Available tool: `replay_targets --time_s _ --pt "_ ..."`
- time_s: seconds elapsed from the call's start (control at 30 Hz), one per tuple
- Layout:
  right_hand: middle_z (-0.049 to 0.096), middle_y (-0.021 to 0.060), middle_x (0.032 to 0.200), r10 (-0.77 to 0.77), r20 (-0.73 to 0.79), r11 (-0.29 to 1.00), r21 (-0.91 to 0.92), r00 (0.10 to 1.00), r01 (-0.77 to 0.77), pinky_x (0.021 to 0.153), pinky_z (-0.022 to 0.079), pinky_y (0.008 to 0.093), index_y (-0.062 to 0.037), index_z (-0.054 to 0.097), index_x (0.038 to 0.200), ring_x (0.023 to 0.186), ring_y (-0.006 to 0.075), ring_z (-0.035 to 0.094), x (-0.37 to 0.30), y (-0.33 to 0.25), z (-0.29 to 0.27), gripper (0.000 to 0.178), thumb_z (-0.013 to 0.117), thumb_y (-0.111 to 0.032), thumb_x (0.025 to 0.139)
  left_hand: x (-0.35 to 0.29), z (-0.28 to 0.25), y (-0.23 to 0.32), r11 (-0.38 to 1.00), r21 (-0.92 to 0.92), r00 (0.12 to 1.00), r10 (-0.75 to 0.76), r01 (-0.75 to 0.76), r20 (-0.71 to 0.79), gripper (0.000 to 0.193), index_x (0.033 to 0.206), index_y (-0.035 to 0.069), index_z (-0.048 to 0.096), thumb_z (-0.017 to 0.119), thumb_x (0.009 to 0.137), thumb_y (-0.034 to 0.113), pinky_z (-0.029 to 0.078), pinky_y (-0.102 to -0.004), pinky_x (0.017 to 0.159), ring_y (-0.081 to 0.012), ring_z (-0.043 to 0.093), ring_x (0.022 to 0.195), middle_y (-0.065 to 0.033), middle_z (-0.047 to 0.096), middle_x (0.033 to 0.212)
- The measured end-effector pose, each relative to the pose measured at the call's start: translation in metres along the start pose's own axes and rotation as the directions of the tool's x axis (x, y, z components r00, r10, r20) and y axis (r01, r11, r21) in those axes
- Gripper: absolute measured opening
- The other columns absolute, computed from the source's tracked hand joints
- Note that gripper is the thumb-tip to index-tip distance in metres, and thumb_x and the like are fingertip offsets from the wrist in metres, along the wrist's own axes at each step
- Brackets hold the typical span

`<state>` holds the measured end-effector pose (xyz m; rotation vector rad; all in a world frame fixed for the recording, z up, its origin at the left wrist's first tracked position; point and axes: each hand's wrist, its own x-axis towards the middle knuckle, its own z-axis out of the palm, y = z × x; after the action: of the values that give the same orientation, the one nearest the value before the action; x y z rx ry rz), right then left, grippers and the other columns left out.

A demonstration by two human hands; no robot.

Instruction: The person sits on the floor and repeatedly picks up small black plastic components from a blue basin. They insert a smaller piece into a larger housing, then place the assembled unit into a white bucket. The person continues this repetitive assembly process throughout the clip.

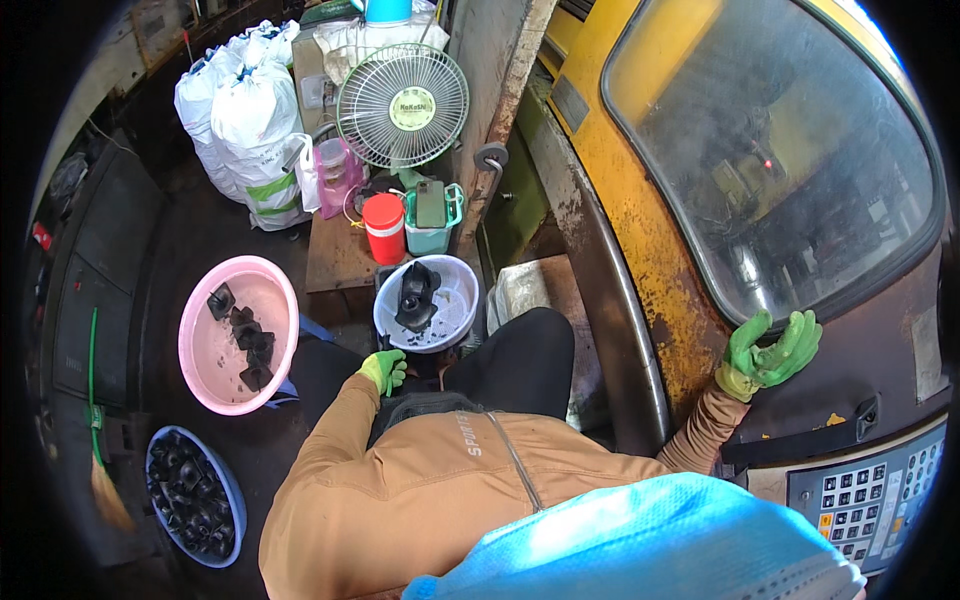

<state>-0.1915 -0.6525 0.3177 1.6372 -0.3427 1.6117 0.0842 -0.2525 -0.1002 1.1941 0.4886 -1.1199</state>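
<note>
My right hand (772, 352), in a green glove, is raised beside the lower edge of the machine's window (780, 150). Its thumb stands apart from the stretched fingers, and nothing shows in it. Over my left thigh, my left hand (386, 371) has its gloved fingers curled together. A small dark piece shows at its upper side; what it is, I cannot make out. Just beyond that hand, between my knees, a white basin (460, 300) holds a black moulded part (416, 297) and small black scraps. A pink basin (238, 395) with several square black pieces (252, 345) stands to the left.
A blue basin (236, 505) full of black parts sits at lower left, near a broom (105, 490). Ahead are a fan (403, 105), a red jug (384, 228), a phone (431, 204) on a teal basket (428, 240), and white sacks (255, 120). A control panel (870, 500) is at lower right.
</note>
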Motion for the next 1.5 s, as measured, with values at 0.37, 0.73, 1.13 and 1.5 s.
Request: replay_targets --time_s 0.37,0.73,1.13,1.5 --pt "0.060 0.0139 0.125 -0.008 -0.006 1.000 0.016 1.000 0.008 0.096 0.046 0.0493 -0.0053 0.056 0.124 0.114 0.0363 0.058 -0.001 0.001 0.001 0.047 0.069 -0.008 0.078 -0.005 0.000 0.000 1.000 -0.015 1.000 0.016 -0.016 -0.005 0.011 0.086 0.010 0.059 0.057 0.093 0.019 0.036 -0.0298 0.042 -0.0153 0.046 0.046 -0.0023 0.054 0.066" --pt "0.062 0.0140 0.123 -0.009 -0.013 1.000 0.020 1.000 0.010 0.094 0.046 0.0477 -0.0055 0.056 0.124 0.113 0.0356 0.058 -0.004 0.002 0.002 0.048 0.069 -0.008 0.078 0.001 -0.004 0.000 1.000 0.021 1.000 0.005 -0.005 0.000 0.011 0.090 0.010 0.059 0.057 0.094 0.021 0.041 -0.0295 0.042 -0.0157 0.049 0.046 -0.0024 0.057 0.066" --pt "0.062 0.0149 0.115 -0.076 -0.032 0.997 0.007 0.997 0.076 0.083 0.049 0.0477 -0.0030 0.057 0.116 0.100 0.0353 0.060 0.001 0.004 0.005 0.039 0.067 -0.008 0.078 -0.013 0.004 0.002 0.975 0.185 0.990 0.135 -0.127 -0.032 0.015 0.089 0.011 0.063 0.058 0.091 0.025 0.036 -0.0286 0.039 -0.0122 0.046 0.044 -0.0004 0.057 0.064" --pt "0.060 0.0154 0.101 -0.167 -0.107 0.985 -0.050 0.980 0.163 0.076 0.053 0.0385 0.0011 0.058 0.107 0.084 0.0298 0.061 -0.009 0.024 0.021 0.033 0.066 -0.011 0.078 -0.046 0.009 0.024 0.984 -0.006 0.982 0.178 -0.179 -0.055 0.014 0.093 0.013 0.058 0.054 0.091 0.026 0.038 -0.0278 0.046 -0.0133 0.045 0.054 -0.0042 0.058 0.079"
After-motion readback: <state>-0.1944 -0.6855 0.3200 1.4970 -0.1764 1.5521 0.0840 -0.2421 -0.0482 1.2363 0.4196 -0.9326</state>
